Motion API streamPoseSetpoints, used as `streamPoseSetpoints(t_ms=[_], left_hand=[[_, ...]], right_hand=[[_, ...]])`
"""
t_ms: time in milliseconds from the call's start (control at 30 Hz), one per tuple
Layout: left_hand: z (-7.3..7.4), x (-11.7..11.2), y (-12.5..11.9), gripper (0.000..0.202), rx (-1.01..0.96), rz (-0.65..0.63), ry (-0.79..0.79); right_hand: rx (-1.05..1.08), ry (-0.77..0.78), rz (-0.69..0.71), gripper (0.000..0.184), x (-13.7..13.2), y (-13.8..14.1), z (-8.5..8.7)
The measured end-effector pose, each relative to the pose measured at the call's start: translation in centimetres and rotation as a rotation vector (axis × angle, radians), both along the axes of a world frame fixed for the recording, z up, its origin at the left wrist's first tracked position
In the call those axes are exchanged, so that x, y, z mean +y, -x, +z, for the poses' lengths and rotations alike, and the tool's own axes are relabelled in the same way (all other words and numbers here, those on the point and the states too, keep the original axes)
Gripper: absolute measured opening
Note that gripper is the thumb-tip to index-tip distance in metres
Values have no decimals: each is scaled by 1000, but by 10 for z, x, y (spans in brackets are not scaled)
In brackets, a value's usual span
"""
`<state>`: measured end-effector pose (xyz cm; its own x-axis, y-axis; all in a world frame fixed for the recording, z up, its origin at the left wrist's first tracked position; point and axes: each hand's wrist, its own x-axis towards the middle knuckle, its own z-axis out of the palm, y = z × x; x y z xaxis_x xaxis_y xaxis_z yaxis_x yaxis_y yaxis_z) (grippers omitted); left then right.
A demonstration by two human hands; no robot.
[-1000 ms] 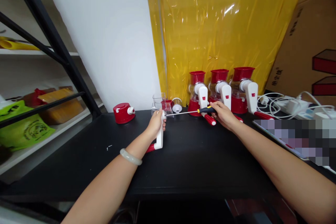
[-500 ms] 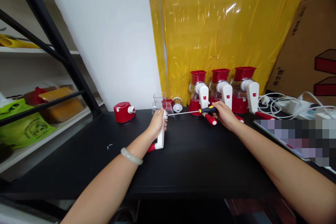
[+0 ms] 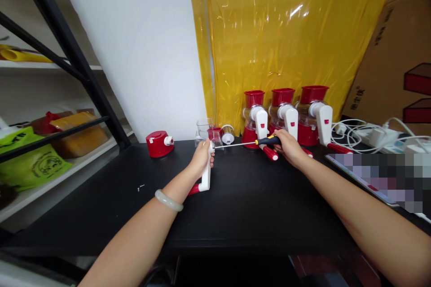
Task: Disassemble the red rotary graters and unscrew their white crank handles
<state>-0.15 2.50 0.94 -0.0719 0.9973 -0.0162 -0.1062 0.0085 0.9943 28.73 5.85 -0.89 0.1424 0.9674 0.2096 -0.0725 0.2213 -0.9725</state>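
My left hand [image 3: 201,158] is closed around the upper end of a white crank handle [image 3: 206,178], whose red grip points down-left near the tabletop. In my right hand [image 3: 285,145] is a screwdriver [image 3: 267,141] with a black and yellow handle, held level. Its long shaft reaches left, and the tip meets the crank's top end beside my left thumb; the exact contact is too small to make out. Behind my left hand stands a clear plastic housing [image 3: 204,128], partly covered by the hand. A metal grater drum [image 3: 228,134] sits just right of it.
Three red and white rotary graters [image 3: 255,119] line the back right. A red base [image 3: 159,144] stands at back left, with small white bits [image 3: 140,187] on the black table [image 3: 235,215]. White cables [image 3: 350,134] and a tablet [image 3: 363,179] lie at right; a shelf rack flanks the left.
My right hand's fingers have shifted slightly on the screwdriver handle. The left hand and the crank handle stay in place.
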Motion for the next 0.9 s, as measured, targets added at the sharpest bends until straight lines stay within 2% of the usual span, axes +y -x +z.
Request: streamPoseSetpoints(t_ms=[100,200,367,567,700,900], left_hand=[[-1,1,0,31,9,7,6],[-3,2,0,33,13,-2,3],[-3,1,0,33,8,-10,0],[-2,1,0,32,7,12,13],[-2,2,0,32,-7,13,25],[-2,1,-1,31,9,8,9]], right_hand=[[69,61,-29,19,-1,0,1],[120,31,11,15,-2,1,3],[194,13,35,15,-1,0,2],[45,-20,38,28,-1,-1,1],[65,17,13,21,-2,-1,1],[165,16,58,20,-4,-1,4]])
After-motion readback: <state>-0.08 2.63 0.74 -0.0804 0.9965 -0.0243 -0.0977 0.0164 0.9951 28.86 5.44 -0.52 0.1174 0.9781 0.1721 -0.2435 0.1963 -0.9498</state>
